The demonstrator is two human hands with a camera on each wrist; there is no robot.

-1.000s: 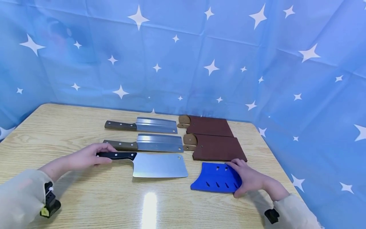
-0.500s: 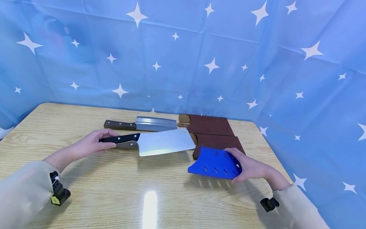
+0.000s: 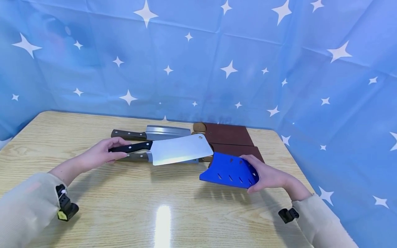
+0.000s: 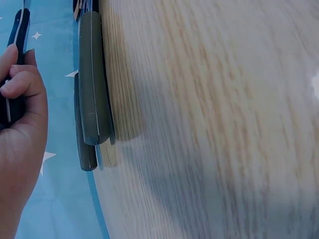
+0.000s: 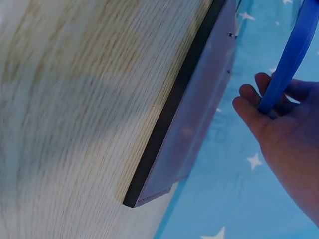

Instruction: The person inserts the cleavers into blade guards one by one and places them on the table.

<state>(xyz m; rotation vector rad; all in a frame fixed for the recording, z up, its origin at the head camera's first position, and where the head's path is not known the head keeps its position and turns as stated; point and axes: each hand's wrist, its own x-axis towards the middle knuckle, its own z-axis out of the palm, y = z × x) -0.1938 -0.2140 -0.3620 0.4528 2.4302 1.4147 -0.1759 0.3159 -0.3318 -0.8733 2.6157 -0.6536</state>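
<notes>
Reaches forward and grips a black-handled cleaver [image 3: 173, 150] with curled fingers of the left hand [image 3: 100, 154], above the wooden table [image 3: 124, 212]. Pinches a blue sheath [image 3: 229, 170], also raised, between thumb and fingers of the right hand [image 3: 266, 174]. Holds the cleaver outside it, near its left end. Counts two brown-handled knives [image 3: 167, 132] and two brown sheaths [image 3: 229, 134] on the table, with sheath insides hidden.
</notes>
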